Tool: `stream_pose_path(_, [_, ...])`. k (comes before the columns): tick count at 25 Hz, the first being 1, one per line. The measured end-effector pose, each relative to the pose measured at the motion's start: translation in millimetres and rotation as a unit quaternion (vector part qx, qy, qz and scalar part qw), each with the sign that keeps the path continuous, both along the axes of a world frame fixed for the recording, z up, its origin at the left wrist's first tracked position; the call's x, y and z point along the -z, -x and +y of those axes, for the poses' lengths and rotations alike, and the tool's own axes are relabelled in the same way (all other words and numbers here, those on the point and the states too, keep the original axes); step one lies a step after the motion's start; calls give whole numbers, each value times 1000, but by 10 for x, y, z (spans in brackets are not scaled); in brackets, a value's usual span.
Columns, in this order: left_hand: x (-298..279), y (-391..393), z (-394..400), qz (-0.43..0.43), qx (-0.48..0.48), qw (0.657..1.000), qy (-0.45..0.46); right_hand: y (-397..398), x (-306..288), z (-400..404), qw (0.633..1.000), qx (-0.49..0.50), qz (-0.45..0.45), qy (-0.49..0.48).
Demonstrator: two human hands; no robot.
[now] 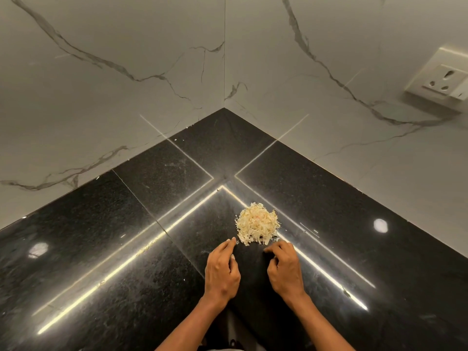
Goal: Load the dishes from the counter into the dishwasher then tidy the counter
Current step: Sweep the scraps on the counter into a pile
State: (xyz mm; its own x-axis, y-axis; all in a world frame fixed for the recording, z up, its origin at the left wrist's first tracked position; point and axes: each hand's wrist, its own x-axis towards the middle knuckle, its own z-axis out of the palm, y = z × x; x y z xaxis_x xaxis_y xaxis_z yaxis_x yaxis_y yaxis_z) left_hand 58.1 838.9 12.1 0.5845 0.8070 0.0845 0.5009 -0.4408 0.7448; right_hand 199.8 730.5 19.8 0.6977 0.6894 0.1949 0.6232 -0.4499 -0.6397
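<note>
A small heap of pale, shredded scraps [258, 223] lies on the black polished counter [126, 224], near the inner corner. Both of my hands rest on the counter just in front of the heap. My left hand [222, 268] sits at the heap's near-left side with fingers loosely curled, its fingertips close to a stray scrap. My right hand [285, 267] sits at the near-right side, fingers bent down onto the counter beside the heap's edge. Neither hand holds anything that I can see. No dishes are in view.
Two grey marble walls [114, 84] meet at the corner behind the counter. A white wall socket [442, 82] is set in the right wall. A few tiny crumbs lie along the foot of the left wall.
</note>
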Motion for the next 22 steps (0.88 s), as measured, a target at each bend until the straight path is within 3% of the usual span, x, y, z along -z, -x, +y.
stream_pose_path(5, [-9,-60,24,35,67,997,-11,-15,-40,101,1000,-27,4,10])
stream_pose_path(11, [-61,-81,108,-2,60,998,-11,-166,-111,27,995,95,26,0])
stream_pose_path(17, [-9,-46,89,19,98,995,-11,-66,-157,99,997,52,49,2])
stream_pose_path(22, [-12,-17,97,-24,87,995,-31,-35,-57,-67,989,141,28,-29])
